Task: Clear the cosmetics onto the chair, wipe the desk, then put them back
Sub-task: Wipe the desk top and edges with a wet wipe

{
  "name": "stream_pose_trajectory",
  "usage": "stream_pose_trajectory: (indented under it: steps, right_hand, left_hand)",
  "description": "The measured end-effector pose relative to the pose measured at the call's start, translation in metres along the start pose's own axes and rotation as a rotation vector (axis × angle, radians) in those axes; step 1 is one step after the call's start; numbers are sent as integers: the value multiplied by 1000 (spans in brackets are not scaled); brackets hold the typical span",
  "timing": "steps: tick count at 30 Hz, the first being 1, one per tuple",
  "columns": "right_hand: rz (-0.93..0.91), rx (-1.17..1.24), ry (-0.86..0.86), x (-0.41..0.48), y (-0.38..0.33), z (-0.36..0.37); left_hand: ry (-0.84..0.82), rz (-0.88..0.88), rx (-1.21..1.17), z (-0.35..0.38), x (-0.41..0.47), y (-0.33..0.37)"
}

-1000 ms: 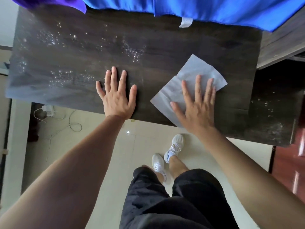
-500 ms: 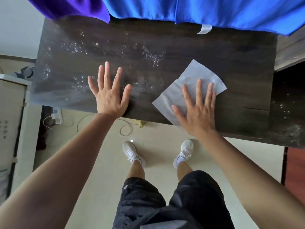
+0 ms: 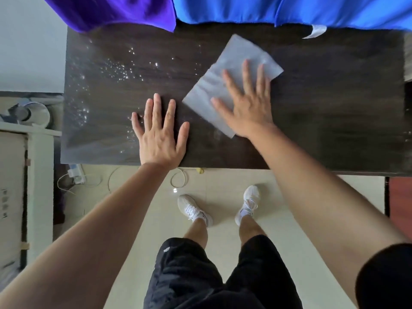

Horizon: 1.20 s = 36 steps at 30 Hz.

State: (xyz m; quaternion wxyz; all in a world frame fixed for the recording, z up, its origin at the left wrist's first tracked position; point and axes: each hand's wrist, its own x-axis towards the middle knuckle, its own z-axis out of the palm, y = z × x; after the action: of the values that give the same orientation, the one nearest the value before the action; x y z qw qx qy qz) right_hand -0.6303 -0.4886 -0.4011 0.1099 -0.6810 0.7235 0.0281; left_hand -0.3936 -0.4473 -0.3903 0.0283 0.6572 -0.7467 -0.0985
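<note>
Head view: one desk (image 3: 334,103); one wipe (image 3: 235,55) under flat right grip (image 3: 249,105); left grip (image 3: 159,134) flat on desk

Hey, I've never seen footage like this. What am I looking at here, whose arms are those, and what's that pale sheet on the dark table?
There is no machine here: a person is working bare-handed, filmed by one wide-angle camera worn on their head and looking down. That is why their black shorts and white shoes show below. The left hand lies flat, fingers spread, on the dark wooden desk. The right hand presses flat on a pale grey wipe; nothing is held in a grip. Shiny specks, probably droplets, dot the desk's left part. Blue cloth and purple cloth hang over the far edge. No cosmetics are in view.
</note>
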Motion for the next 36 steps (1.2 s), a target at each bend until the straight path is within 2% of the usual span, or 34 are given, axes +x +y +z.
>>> stream_pose_trajectory:
  steps: [4, 8, 10, 14, 17, 19, 24, 29, 33, 36]
  right_hand:
    - [284, 40, 8, 26, 29, -12]
    - [394, 91, 17, 46, 5, -15]
    - [275, 90, 14, 50, -17, -14]
    - [-100, -7, -28, 21, -43, -4]
    - [-304, -18, -36, -21, -13, 2]
    - [-377, -36, -31, -44, 21, 2]
    - [-272, -85, -105, -21, 66, -11]
    - [-154, -53, -74, 60, 18, -27]
    - [-223, -45, -53, 86, -42, -28]
    - [-378, -40, -54, 53, -46, -18]
  left_hand:
    - [11, -3, -4, 1, 1, 2]
    - [28, 0, 4, 1, 1, 2]
    - [43, 10, 3, 0, 0, 3]
    - [61, 11, -15, -1, -1, 3]
    - [64, 15, -16, -1, 0, 3]
    - [57, 10, -11, -2, 0, 3]
    - [61, 10, -2, -2, 1, 4]
    - [86, 15, 4, 0, 0, 2]
    - [112, 31, 0, 3, -1, 0]
    - [100, 31, 5, 3, 0, 1]
